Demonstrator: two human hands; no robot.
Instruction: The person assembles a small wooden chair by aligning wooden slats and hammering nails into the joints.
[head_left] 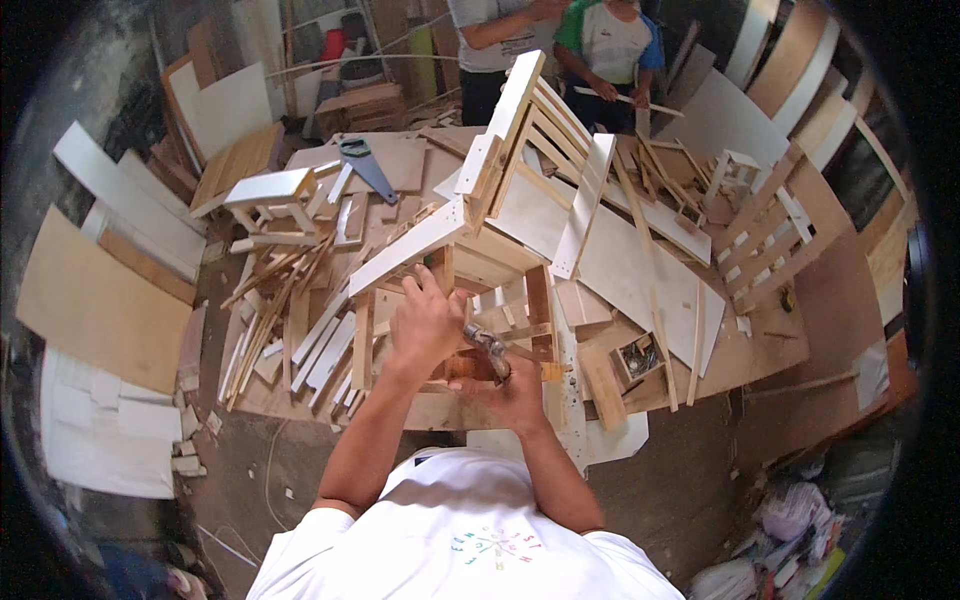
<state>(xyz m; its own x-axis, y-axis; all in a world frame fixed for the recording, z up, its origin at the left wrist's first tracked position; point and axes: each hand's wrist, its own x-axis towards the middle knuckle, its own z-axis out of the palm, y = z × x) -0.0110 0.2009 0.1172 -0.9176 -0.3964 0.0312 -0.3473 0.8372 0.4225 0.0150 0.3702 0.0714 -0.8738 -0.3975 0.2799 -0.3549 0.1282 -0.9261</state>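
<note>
A small wooden chair frame (pixel 410 243) with white-faced rails and a slatted back (pixel 560 135) stands tilted on the worktable in front of me. My left hand (pixel 427 325) is closed, its fingers curled at the frame's post under the white rail; what they pinch is hidden. Below and to the right, my right hand (pixel 515 395) is wrapped round what looks like a hammer (pixel 485 342). The metal head shows above its fingers, close to the left wrist, and the grip is mostly covered.
Wood strips (pixel 290 310) crowd the worktable's left side, near a small white-topped stool (pixel 270 188) and a handsaw (pixel 368 170). An open box of nails or screws (pixel 638 358) lies right. Two people stand beyond the table; one holds a strip (pixel 640 104). Boards (pixel 110 300) lean around.
</note>
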